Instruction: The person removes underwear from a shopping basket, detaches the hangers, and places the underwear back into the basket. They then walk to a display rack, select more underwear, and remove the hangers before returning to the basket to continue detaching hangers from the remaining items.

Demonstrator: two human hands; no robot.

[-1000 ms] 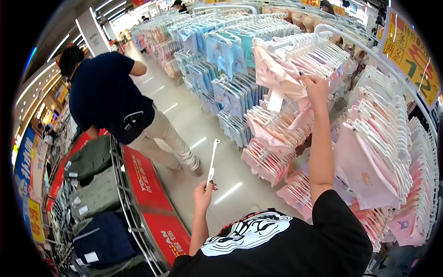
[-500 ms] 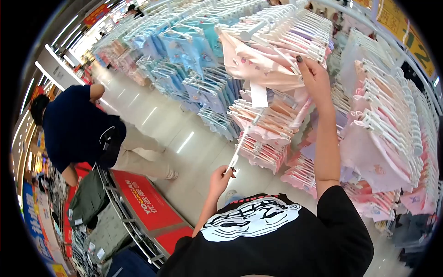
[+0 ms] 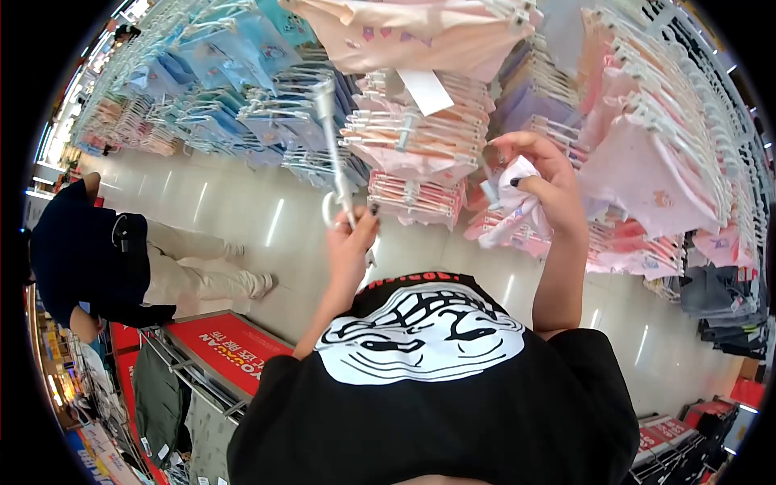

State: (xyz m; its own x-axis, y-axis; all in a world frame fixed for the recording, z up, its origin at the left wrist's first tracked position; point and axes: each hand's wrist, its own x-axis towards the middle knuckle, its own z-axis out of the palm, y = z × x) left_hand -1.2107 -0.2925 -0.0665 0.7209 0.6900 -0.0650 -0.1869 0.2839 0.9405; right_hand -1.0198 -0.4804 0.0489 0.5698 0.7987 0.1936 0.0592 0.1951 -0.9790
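The small printed garment (image 3: 517,218) is bunched in the right hand (image 3: 558,190), in front of the wearer and to the right of centre. It is crumpled, so no clear long axis can be given; its loose folds extend down and to the left, below the thumb.

The white hanger (image 3: 335,153) is to the left of the garment, well apart from it. The hanger's long axis runs away from the wearer, with its far end tilted slightly left. Its hook (image 3: 327,208) is on the left side of the left hand (image 3: 352,242).

Left fingers: closed around the near part of the hanger. Right fingers: thumb pressed on the garment, index finger arched and partly spread above it; the grip of the remaining fingers is hidden. Each item is nearest to the hand that holds it; a gap separates the hands.

Beyond the hands, a peach garment (image 3: 428,36) hangs with a white tag (image 3: 424,91) below it. Pink garments (image 3: 647,178) hang to the right, blue garments (image 3: 242,56) to the far left. A person in a dark shirt (image 3: 89,250) stands left, beside a red panel (image 3: 226,347).
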